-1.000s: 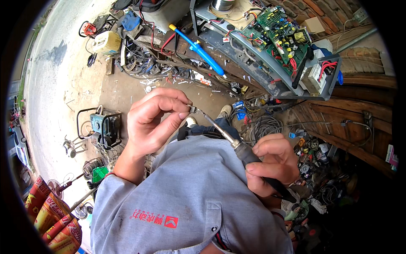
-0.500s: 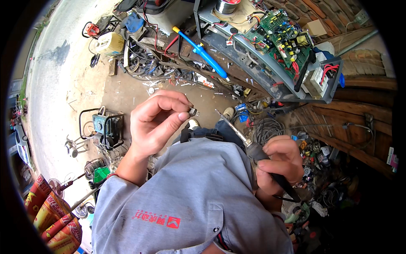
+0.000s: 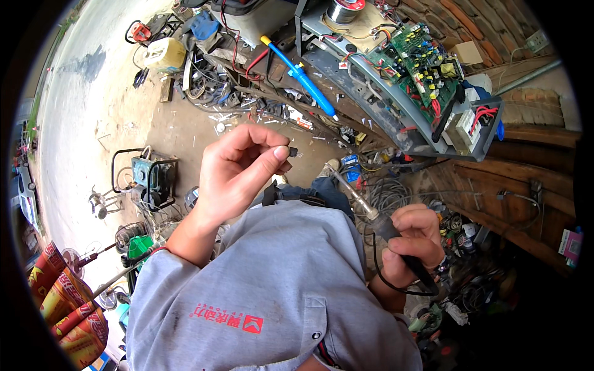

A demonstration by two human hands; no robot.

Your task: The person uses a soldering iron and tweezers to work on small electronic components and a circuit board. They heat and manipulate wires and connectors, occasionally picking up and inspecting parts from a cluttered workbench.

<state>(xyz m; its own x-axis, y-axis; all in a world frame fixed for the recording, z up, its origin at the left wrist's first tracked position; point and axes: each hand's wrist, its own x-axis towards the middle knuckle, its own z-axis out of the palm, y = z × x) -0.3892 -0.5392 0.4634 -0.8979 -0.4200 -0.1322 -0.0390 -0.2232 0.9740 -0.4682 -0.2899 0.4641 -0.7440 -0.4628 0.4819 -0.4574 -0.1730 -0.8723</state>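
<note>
Between the thumb and fingertips of my left hand (image 3: 235, 176) is a small dark electronic component (image 3: 293, 151) with thin metal legs. My right hand (image 3: 416, 238) is wrapped round the dark handle of a soldering iron (image 3: 385, 226). The iron's metal shaft slants up and left, its tip apart from the component. A black cord loops down from the handle. On the bench beyond my hands lies a blue solder sucker (image 3: 303, 80) with a yellow end. Right of it, a green circuit board (image 3: 421, 77) sits on a grey metal chassis (image 3: 387, 114).
A spool of solder wire (image 3: 345, 10) stands at the bench's far side. Coiled cables (image 3: 391, 195) and mixed scrap cover the ground at right. A framed machine (image 3: 147, 179) and a yellowish jerrycan (image 3: 166, 55) stand at left. Red and yellow packaging (image 3: 68, 309) hangs at lower left.
My left hand has shifted slightly right and turned the component, so its dark side shows more. The soldering iron has tilted a little, with its cord loop now more visible.
</note>
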